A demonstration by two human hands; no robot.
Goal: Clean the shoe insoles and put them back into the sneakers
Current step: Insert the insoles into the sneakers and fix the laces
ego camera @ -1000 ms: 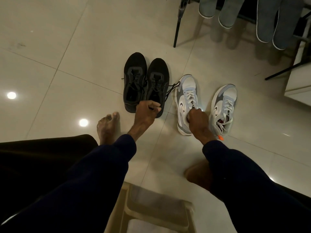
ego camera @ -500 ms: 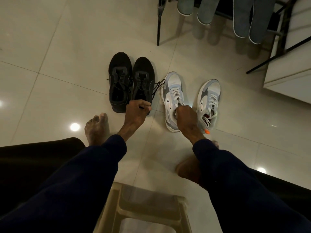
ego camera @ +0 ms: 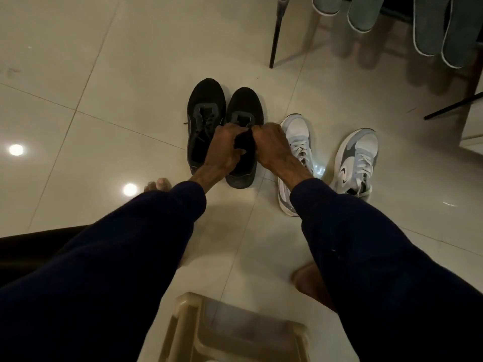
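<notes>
Cream glossy tile floor (ego camera: 104, 74) fills most of the frame, with open tile across the upper left and between the shoes and the lower right edge. At centre two dark shoes stand side by side with their toes toward the top. They are the black sneaker (ego camera: 244, 105) on the right of the pair and the other black sneaker (ego camera: 205, 100) on its left.

The left hand (ego camera: 223, 150) and right hand (ego camera: 271, 147) meet over the black sneaker's opening, knuckles close together. The fingers of both are curled into the dark material at its tongue and collar. It is black on black, so I cannot tell which part each hand pinches, and the shoe's inside is hidden beneath them.

Just right of centre lies a white-and-grey sneaker (ego camera: 296, 129), its heel half covered by the right sleeve (ego camera: 366, 244). A second white-and-grey sneaker (ego camera: 358, 158) sits apart from it, angled, farther right.

Four grey insoles (ego camera: 428, 27) reach down from the top edge at the upper right, their upper ends cut off, beside a thin dark rack leg (ego camera: 275, 37). A beige stool (ego camera: 235, 333) at bottom centre is cropped by the lower edge. The toes of a bare foot (ego camera: 158, 184) peep out beside the left sleeve (ego camera: 130, 244).
</notes>
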